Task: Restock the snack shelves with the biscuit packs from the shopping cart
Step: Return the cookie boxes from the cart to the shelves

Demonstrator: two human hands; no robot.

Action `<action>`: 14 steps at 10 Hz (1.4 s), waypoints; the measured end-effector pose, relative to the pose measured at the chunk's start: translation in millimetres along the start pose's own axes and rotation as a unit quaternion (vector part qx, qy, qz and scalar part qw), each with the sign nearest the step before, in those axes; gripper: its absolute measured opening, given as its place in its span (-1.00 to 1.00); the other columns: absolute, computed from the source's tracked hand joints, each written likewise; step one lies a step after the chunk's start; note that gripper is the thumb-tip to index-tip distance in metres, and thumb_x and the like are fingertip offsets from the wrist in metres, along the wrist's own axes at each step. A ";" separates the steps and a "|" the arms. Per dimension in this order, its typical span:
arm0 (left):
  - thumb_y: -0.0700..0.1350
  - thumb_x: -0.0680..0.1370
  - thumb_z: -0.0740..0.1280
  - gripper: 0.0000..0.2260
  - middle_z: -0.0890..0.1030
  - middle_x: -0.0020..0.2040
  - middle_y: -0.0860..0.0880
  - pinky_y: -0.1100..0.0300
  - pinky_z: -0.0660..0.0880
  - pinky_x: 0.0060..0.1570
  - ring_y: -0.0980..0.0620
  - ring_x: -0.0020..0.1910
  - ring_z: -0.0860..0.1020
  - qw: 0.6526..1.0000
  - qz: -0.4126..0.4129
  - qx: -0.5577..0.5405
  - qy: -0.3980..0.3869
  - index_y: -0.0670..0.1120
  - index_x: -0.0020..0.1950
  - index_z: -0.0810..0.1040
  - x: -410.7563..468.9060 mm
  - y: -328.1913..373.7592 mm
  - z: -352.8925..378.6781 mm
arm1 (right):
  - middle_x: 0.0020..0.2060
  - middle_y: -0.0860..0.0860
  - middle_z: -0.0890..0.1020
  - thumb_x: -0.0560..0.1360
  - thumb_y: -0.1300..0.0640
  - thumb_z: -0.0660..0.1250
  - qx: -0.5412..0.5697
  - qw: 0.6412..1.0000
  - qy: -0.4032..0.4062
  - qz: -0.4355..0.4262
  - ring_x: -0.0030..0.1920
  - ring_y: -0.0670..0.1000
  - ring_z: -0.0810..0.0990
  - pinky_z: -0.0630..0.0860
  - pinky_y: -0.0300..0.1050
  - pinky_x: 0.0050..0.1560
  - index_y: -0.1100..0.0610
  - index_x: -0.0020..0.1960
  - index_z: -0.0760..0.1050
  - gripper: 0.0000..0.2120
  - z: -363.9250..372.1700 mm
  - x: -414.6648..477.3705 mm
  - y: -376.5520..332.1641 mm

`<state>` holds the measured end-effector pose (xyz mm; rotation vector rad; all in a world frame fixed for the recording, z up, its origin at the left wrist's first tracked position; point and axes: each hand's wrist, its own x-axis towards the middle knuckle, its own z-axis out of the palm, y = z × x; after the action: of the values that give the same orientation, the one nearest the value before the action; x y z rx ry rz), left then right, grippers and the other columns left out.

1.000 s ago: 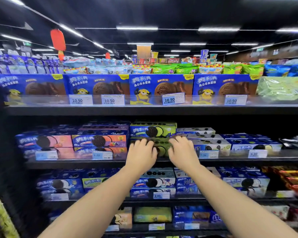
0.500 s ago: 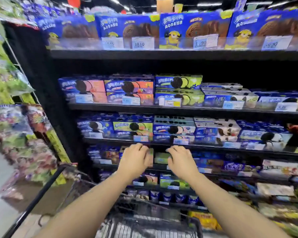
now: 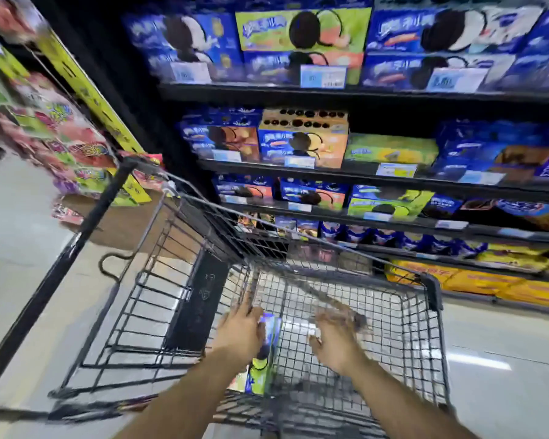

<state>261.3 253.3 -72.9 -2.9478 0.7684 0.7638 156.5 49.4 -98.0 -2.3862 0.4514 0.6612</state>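
A pale, glossy floor is laid out all around, with a streak of light reflected off it on the right. Black shelves are set along the back, and a brown cardboard box is parked on the left, kinda blurry.

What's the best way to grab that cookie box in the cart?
Probably by its two broad faces, from above. The biscuit pack stands on a narrow edge in the cart, so its thin edge faces up. The left hand lies against its left face; the right hand could take the other.
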 end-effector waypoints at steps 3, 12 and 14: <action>0.14 0.63 0.17 -0.45 0.04 0.62 0.00 -0.12 0.27 0.46 -0.09 0.58 0.10 0.983 -0.027 -0.014 -0.181 0.15 0.59 0.09 34.9 -78.2 129.0 | 0.31 0.15 0.57 0.61 -0.09 0.31 0.248 0.945 -0.098 0.189 -0.05 -0.08 0.59 0.52 -0.26 0.06 0.13 0.56 0.21 -0.38 150.9 62.2 -7.6; -0.04 0.60 0.29 -0.21 -0.48 0.55 0.13 -0.24 0.11 0.48 -0.09 0.60 -0.30 0.962 0.006 0.016 -0.273 0.20 0.62 -0.21 67.3 -116.2 198.9 | -0.09 -0.18 0.60 0.29 0.05 0.65 0.528 0.799 -0.119 0.262 -0.10 -0.18 0.55 0.40 -0.26 -0.11 -0.07 0.04 0.34 -0.46 230.1 136.1 -9.6; -0.05 0.55 0.37 -0.20 -0.25 0.64 0.10 -0.19 0.18 0.51 -0.06 0.63 -0.05 0.960 0.009 0.015 -0.278 0.20 0.63 -0.06 75.2 -113.4 180.2 | 0.26 0.04 0.55 0.29 -0.07 0.63 0.538 0.789 -0.155 0.254 0.23 0.07 0.51 0.41 0.12 0.35 -0.03 0.45 0.28 -0.15 216.6 133.0 -8.5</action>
<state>288.4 340.2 -279.5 -2.4868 0.7376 1.4682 194.1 173.8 -316.5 -1.0376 1.0065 0.7229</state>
